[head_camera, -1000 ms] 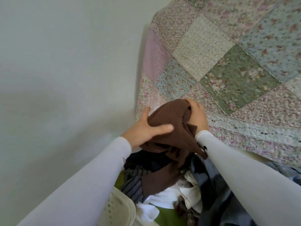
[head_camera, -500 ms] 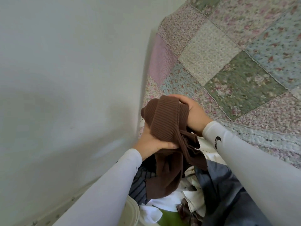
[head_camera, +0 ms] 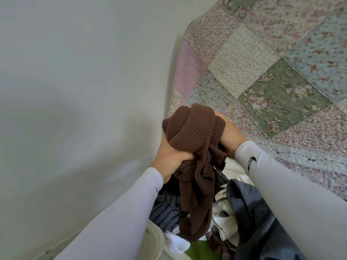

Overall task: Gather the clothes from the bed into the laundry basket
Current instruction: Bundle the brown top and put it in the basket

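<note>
A brown ribbed knit garment (head_camera: 193, 158) hangs bunched above the laundry basket (head_camera: 154, 239), whose cream rim shows at the bottom. My left hand (head_camera: 170, 156) grips its left side with curled fingers. My right hand (head_camera: 228, 134) grips its right side from behind, partly hidden by the cloth. The basket holds several clothes: a striped dark piece (head_camera: 165, 209), a grey-blue garment (head_camera: 251, 212), white cloth (head_camera: 177, 243) and something green (head_camera: 197, 251).
The bed with a floral patchwork quilt (head_camera: 262, 72) fills the upper right, its edge close behind my hands. A pale wall (head_camera: 75, 91) takes up the left. A strip of floor edge shows at the bottom left.
Both hands have lifted the brown garment higher and bunched it tighter, off the bed edge and over the basket. The view has shifted a little to the left.
</note>
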A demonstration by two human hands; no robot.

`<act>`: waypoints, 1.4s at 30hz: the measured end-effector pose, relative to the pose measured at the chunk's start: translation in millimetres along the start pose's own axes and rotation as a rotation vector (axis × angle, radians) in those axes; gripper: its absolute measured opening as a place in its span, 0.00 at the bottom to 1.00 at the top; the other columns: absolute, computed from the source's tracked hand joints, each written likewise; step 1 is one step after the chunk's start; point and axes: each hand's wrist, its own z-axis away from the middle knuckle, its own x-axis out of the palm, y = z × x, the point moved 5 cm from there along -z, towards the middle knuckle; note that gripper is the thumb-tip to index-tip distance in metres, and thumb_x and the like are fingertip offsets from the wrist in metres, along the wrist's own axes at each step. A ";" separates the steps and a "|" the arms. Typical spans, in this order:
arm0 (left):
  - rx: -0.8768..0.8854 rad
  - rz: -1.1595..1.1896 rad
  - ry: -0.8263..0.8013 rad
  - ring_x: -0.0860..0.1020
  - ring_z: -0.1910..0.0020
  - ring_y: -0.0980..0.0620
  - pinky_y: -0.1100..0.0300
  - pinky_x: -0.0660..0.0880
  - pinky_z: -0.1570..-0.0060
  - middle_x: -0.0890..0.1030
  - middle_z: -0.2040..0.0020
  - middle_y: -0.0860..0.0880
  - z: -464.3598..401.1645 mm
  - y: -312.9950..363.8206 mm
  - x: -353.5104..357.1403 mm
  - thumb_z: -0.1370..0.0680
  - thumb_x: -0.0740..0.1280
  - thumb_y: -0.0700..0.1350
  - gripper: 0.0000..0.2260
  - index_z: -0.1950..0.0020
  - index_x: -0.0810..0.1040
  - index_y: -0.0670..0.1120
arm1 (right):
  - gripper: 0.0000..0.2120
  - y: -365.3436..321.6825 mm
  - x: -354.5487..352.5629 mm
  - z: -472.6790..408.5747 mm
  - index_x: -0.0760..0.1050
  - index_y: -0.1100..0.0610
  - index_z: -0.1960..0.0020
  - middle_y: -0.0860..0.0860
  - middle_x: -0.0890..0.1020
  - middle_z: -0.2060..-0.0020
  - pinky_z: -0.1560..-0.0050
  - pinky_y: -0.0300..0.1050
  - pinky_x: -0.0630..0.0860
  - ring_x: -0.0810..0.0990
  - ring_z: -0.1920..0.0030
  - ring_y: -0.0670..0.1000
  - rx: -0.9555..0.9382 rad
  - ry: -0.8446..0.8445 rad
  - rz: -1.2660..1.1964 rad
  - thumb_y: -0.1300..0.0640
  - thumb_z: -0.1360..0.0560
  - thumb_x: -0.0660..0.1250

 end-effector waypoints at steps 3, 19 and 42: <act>-0.012 0.032 0.072 0.83 0.44 0.47 0.51 0.82 0.47 0.81 0.40 0.42 -3.7 0.9 -9.3 0.35 0.74 0.26 0.35 0.31 0.69 0.44 | 0.08 7.8 0.2 1.2 0.82 0.52 0.50 0.51 0.85 0.57 0.58 0.43 0.80 0.84 0.56 0.50 0.033 0.016 -0.039 0.56 0.25 0.66; 0.054 0.192 0.458 0.81 0.43 0.35 0.36 0.79 0.45 0.79 0.41 0.32 -5.9 49.2 -66.8 0.34 0.74 0.26 0.28 0.36 0.69 0.29 | 0.39 131.0 34.0 61.3 0.76 0.43 0.39 0.43 0.85 0.47 0.39 0.49 0.77 0.83 0.46 0.47 0.486 -0.019 0.242 0.32 0.47 0.79; 0.054 -0.687 0.585 0.79 0.62 0.49 0.52 0.77 0.61 0.80 0.59 0.52 47.9 38.2 -134.4 0.29 0.70 0.51 0.17 0.50 0.63 0.54 | 0.14 82.7 104.3 23.0 0.77 0.61 0.38 0.63 0.83 0.46 0.40 0.58 0.77 0.81 0.44 0.62 0.572 0.203 -0.276 0.57 0.19 0.59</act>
